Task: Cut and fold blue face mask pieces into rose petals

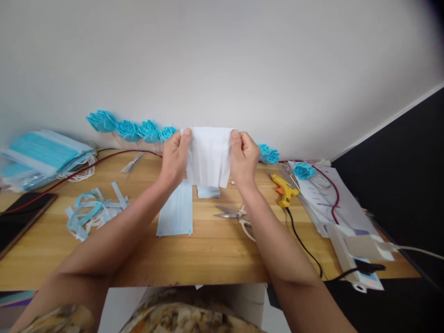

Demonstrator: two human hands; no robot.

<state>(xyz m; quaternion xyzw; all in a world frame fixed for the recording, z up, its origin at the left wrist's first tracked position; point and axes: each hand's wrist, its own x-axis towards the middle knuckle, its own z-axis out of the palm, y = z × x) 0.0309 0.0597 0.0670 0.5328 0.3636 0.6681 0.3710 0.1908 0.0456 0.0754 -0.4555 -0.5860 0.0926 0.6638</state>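
Observation:
A white pleated sheet of mask fabric (209,156) is stretched upright above the table between my two hands. My left hand (175,155) pinches its upper left corner, thumb toward me. The upper right corner is gripped the same way by my right hand (244,155). Below my left hand, a light blue mask sheet (175,210) lies flat on the wood. Partly hidden behind the held sheet is a small folded blue piece (208,192). Scissors (232,213) with pale handles lie partly open near my right forearm, which covers part of them.
Blue fabric flowers (149,131) line the wall, and another flower (304,170) rests on papers. At left are stacked masks (48,150), cut strips (93,210) and a phone (24,215). A yellow glue gun (284,189) and a power strip (350,254) with cords are at right.

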